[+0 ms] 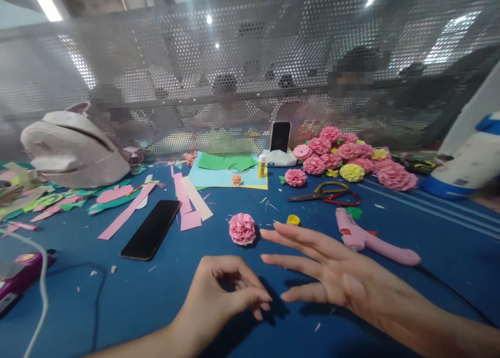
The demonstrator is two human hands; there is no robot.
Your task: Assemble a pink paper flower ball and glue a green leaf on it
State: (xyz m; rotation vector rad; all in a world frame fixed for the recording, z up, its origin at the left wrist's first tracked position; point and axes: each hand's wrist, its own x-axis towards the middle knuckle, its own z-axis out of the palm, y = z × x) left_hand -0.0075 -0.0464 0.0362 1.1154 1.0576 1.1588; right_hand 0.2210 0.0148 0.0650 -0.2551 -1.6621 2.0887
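My left hand [230,290] is low over the blue table with its thumb and fingertips pinched together. If anything sits between them, it is too small or hidden to make out. To its right, my right hand [328,269] has its fingers spread and holds nothing. Just beyond both hands rests a round pink paper flower [242,229], touched by neither. A yellow glue-stick cap [293,220] lies behind my right fingers. Right of that hand lies a pink hot glue gun [375,243] with a black cord.
Scissors [324,194], a glue stick [261,166] and many pink and yellow paper flowers [347,152] lie farther back. At left are a dark phone [151,230], paper strips [128,212], a backpack [74,150] and a white cable [42,285]. A perforated screen [175,72] stands behind.
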